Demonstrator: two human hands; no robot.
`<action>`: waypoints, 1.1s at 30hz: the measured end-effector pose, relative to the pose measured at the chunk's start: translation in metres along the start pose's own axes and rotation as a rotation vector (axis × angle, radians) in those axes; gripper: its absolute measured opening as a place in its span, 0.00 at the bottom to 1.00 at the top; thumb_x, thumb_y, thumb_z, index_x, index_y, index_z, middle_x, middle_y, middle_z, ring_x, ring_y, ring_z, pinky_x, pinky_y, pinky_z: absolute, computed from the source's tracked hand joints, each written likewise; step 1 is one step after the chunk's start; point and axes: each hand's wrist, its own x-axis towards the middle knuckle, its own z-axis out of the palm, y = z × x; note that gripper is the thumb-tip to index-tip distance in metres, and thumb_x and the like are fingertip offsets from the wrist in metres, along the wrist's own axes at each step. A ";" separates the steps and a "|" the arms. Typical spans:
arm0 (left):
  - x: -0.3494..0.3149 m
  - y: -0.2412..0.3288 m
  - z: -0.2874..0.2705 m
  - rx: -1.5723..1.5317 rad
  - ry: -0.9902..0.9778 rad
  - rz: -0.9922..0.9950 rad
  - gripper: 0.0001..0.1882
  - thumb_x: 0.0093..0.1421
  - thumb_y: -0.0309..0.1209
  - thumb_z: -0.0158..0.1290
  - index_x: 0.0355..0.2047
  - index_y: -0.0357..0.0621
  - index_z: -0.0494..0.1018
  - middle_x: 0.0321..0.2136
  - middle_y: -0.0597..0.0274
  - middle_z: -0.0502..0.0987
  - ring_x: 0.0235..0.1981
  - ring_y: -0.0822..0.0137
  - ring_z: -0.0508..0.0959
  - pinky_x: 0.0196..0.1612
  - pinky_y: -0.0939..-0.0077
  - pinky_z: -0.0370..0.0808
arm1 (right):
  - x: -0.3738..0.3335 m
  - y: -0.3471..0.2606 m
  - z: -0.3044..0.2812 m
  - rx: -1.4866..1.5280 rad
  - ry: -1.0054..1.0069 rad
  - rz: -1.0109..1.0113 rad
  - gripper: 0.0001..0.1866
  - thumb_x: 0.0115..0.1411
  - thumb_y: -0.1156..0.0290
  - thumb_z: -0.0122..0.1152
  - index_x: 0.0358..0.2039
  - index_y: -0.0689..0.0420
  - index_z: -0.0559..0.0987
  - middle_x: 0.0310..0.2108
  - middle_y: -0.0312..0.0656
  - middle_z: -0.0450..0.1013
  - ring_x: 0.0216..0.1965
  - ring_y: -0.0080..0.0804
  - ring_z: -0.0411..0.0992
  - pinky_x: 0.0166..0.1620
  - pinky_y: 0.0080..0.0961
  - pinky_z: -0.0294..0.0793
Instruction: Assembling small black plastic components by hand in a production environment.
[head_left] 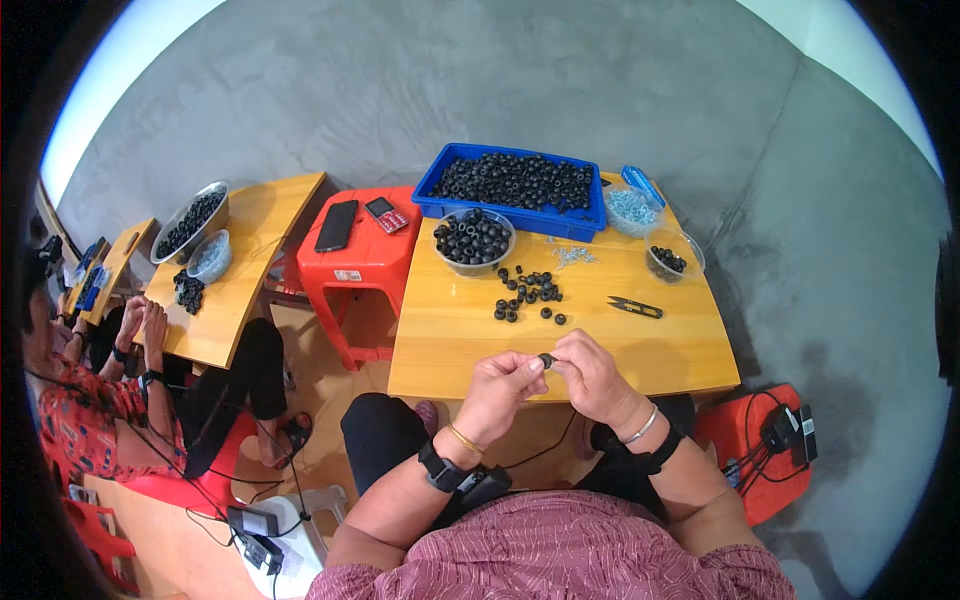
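Over the near edge of the yellow table, my left hand [503, 392] pinches a small round black rubber part [546, 359] between thumb and fingertips. My right hand [592, 374] meets it there, its fingers closed at the part's right side; whatever they grip is too small to make out. Beyond my hands lies a loose group of black rubber parts [528, 292]. Behind these stands a clear bowl full of black parts [474, 240]. Thread snips [635, 307] with black handles lie to the right, and a little heap of thin silvery pins [575, 257] is farther back.
At the table's back is a blue tray [425, 188] piled with black parts. Bowls of pale blue pieces [632, 208] and black pieces [667, 262] stand at right. A red stool [350, 262] holds two phones. Another person [110, 420] works at a table on the left.
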 end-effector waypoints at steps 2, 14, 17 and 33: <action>0.001 0.000 0.000 -0.135 -0.032 -0.095 0.04 0.55 0.27 0.49 0.26 0.39 0.71 0.20 0.65 0.72 0.21 0.74 0.71 0.31 0.80 0.71 | 0.000 0.003 -0.004 0.042 -0.037 -0.011 0.07 0.48 0.81 0.51 0.29 0.62 0.68 0.25 0.46 0.63 0.27 0.41 0.65 0.31 0.26 0.66; 0.010 -0.007 -0.008 0.013 -0.038 -0.253 0.09 0.57 0.28 0.47 0.34 0.35 0.69 0.24 0.64 0.72 0.25 0.73 0.72 0.33 0.76 0.74 | -0.006 0.047 -0.036 -0.173 -0.009 0.200 0.12 0.48 0.76 0.53 0.35 0.60 0.68 0.28 0.47 0.67 0.31 0.42 0.68 0.35 0.29 0.67; 0.017 -0.008 -0.020 0.052 -0.099 -0.181 0.10 0.57 0.28 0.46 0.37 0.34 0.69 0.24 0.63 0.72 0.25 0.73 0.72 0.33 0.78 0.73 | 0.012 0.097 -0.090 -0.363 0.250 0.391 0.13 0.47 0.74 0.55 0.35 0.61 0.69 0.30 0.49 0.68 0.33 0.45 0.67 0.37 0.32 0.67; 0.038 -0.021 -0.031 -0.061 -0.200 -0.134 0.12 0.57 0.29 0.47 0.38 0.33 0.70 0.26 0.64 0.73 0.28 0.76 0.72 0.37 0.81 0.71 | 0.070 0.136 -0.029 -0.312 -0.302 0.364 0.06 0.48 0.74 0.51 0.29 0.59 0.71 0.26 0.50 0.70 0.32 0.48 0.69 0.35 0.34 0.68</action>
